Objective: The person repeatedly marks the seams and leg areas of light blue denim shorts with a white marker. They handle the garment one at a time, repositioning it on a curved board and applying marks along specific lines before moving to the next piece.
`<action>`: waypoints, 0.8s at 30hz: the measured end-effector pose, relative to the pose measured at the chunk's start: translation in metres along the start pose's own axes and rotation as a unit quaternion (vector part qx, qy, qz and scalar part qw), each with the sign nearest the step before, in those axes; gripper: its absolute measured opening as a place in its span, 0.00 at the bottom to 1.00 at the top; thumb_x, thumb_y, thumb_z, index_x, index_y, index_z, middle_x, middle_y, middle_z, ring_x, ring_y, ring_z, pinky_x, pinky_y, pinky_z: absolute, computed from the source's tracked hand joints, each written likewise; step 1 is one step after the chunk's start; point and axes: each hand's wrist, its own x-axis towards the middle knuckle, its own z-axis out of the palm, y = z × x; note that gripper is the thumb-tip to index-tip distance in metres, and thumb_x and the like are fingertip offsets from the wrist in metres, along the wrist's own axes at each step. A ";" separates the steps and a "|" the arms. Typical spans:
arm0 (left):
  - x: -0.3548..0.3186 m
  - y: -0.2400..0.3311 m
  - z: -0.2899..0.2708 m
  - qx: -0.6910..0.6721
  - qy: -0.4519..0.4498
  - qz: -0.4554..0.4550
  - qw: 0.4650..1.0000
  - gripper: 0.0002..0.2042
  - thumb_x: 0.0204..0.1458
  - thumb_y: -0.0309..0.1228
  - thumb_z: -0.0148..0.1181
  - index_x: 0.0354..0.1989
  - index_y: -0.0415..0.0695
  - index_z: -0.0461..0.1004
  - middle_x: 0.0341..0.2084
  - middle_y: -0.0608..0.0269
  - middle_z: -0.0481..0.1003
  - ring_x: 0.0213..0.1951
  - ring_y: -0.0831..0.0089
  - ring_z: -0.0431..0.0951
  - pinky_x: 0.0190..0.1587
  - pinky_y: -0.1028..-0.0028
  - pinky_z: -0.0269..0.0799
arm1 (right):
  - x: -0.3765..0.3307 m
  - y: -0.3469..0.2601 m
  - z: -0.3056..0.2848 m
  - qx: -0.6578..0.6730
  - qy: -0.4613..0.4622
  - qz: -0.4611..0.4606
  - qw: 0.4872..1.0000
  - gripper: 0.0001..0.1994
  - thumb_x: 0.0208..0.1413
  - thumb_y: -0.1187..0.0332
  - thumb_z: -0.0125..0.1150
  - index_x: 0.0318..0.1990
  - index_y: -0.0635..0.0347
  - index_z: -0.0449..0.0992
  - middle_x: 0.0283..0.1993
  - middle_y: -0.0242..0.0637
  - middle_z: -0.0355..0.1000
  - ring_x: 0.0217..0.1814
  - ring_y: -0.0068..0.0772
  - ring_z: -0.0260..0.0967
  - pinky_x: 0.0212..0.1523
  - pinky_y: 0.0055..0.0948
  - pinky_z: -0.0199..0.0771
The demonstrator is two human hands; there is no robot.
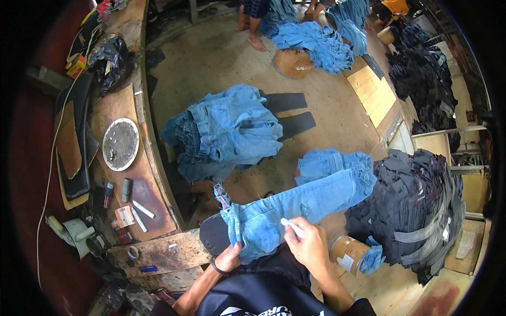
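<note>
Grip, left hand [230,258]: fingers clamped on the lower edge of a pair of light blue jeans [295,208], near the waistband; a dark band sits on the wrist.
Grip, right hand [308,242]: fingers pinched together around a white chalk stick [291,227], its tip touching the denim.
Jeans: draped over the person's lap, one leg stretching up and right toward a folded blue pair [329,160] on the floor.
Head view, middle: a heap of light blue jeans [226,131] lies on the floor, with two dark strips [292,113] just beside it.
Head view, right: a big pile of black cloth [416,210] stands near the jeans leg; a round brown tub [348,254] sits just beside the right hand.
Head view, left: a curved wooden surface [153,253] carries a round grey plate [120,144], white chalk pieces [141,213] and small tools.
Head view, top: another person's bare feet [250,34] stand near more blue jeans [316,45].
</note>
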 end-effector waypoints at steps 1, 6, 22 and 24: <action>0.000 0.000 0.001 0.001 0.008 -0.001 1.000 0.51 0.62 0.69 0.53 0.80 0.39 0.51 0.78 0.49 0.57 0.77 0.51 0.58 0.79 0.46 0.51 | 0.001 -0.001 -0.001 0.017 0.013 -0.021 1.000 0.09 0.62 0.67 0.70 0.46 0.61 0.85 0.28 0.48 0.80 0.22 0.43 0.78 0.26 0.38 0.75; 0.001 -0.001 0.005 -0.022 0.010 0.007 1.000 0.50 0.62 0.68 0.53 0.80 0.40 0.51 0.78 0.49 0.58 0.77 0.50 0.59 0.78 0.46 0.52 | 0.002 0.003 -0.003 -0.104 0.049 0.043 0.992 0.10 0.63 0.67 0.68 0.47 0.61 0.84 0.31 0.48 0.82 0.26 0.48 0.79 0.29 0.40 0.77; -0.018 0.008 -0.022 0.137 0.096 -0.058 0.984 0.23 0.65 0.33 0.68 0.65 0.37 0.73 0.54 0.63 0.81 0.53 0.74 0.80 0.62 0.69 0.73 | 0.092 0.351 -0.118 -0.061 0.341 0.073 0.935 0.23 0.66 0.53 0.69 0.34 0.70 0.78 0.28 0.44 0.76 0.29 0.43 0.68 0.37 0.48 0.71; 0.011 0.004 0.004 0.207 0.124 -0.027 0.970 0.14 0.69 0.32 0.63 0.58 0.38 0.79 0.50 0.66 0.83 0.49 0.79 0.79 0.58 0.72 0.74 | 0.112 0.377 -0.149 -0.008 0.424 0.061 0.904 0.23 0.68 0.52 0.67 0.37 0.70 0.78 0.30 0.43 0.78 0.30 0.41 0.70 0.38 0.47 0.72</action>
